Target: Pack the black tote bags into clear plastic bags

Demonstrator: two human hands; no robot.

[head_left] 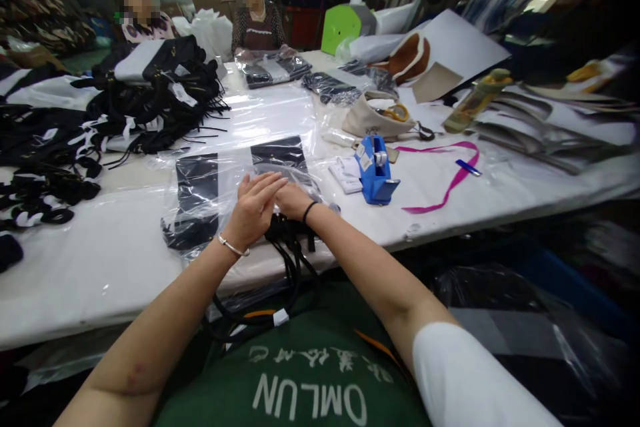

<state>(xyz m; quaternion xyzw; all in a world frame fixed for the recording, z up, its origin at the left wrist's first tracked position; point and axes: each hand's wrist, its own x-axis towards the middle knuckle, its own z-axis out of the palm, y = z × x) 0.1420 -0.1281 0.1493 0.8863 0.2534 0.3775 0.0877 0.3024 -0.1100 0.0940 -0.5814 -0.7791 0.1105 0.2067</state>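
A black and grey bag (197,190) lies flat on the table in a clear plastic sleeve. My left hand (254,205) rests across it with fingers stretched out, overlapping my right hand. Bent at the wrist, my right hand (291,200) lies on the near part of the bag; its fingertips are hidden behind my left hand. Black straps (290,247) hang from under my hands over the table's near edge toward my green apron (300,353). Whether my right fingers grip anything is hidden.
To the right stand a blue tape dispenser (375,173) and white papers (345,175), with a pink ribbon (457,177) beyond. A beige pouch (375,121) holds yellow-handled scissors (397,112). Black bags (155,87) pile up at left. Two people sit across the white table (100,260).
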